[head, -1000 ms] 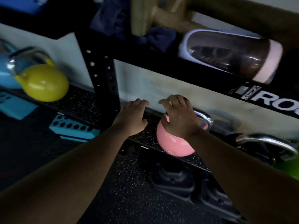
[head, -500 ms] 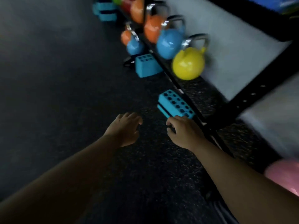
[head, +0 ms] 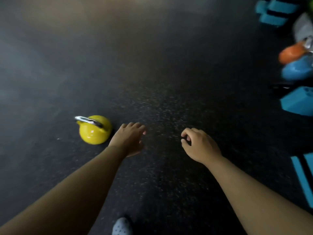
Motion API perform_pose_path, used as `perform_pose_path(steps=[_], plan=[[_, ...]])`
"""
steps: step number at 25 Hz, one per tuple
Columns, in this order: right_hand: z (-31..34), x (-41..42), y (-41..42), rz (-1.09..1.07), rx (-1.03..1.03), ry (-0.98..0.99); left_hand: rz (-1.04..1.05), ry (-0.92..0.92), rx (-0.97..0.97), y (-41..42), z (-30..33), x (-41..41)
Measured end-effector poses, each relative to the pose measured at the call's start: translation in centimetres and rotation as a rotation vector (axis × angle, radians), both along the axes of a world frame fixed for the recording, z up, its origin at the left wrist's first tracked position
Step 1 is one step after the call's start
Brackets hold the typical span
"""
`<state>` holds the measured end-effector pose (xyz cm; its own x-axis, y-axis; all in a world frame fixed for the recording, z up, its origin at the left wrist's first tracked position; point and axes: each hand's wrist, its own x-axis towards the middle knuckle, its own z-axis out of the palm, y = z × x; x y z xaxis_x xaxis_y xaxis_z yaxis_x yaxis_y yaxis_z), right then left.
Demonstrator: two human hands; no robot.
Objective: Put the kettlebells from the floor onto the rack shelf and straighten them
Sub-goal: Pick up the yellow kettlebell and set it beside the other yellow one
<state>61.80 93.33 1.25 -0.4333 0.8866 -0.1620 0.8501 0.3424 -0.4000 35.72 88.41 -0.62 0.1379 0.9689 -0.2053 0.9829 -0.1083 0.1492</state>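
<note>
A yellow kettlebell with a steel handle stands upright on the dark speckled floor, left of centre. My left hand hovers just to its right, fingers spread, holding nothing. My right hand is further right, fingers loosely curled, thumb and forefinger close together, nothing in it. At the far right edge, blurred, an orange kettlebell and a blue kettlebell sit close together. The rack shelf is out of view.
Teal foam blocks lie along the right side: one below the blue kettlebell, another lower down, more at the top right. A grey shoe toe shows at the bottom. The rubber floor stretches ahead.
My view has swung left, away from the rack and its pink kettlebell, to the open floor. Both hands came off the shelf and now hang over the floor near a yellow kettlebell.
</note>
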Motion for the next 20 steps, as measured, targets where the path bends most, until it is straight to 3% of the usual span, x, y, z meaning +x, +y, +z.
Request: perform_pose_path(steps=[7, 14, 20], plan=[[-4.1, -22.7, 2.7, 0.205, -0.028, 0.068, 0.224, 0.196, -0.121, -2.0, -1.7, -23.1], [-9.1, -33.3, 7.5, 0.238, -0.21, 0.062, 0.383, 0.193, -0.272, 1.3, -5.6, -33.2], [-16.3, -42.2, 8.4, 0.239, -0.342, 0.039, 0.307, 0.177, -0.337, 6.6, -12.8, -40.4]])
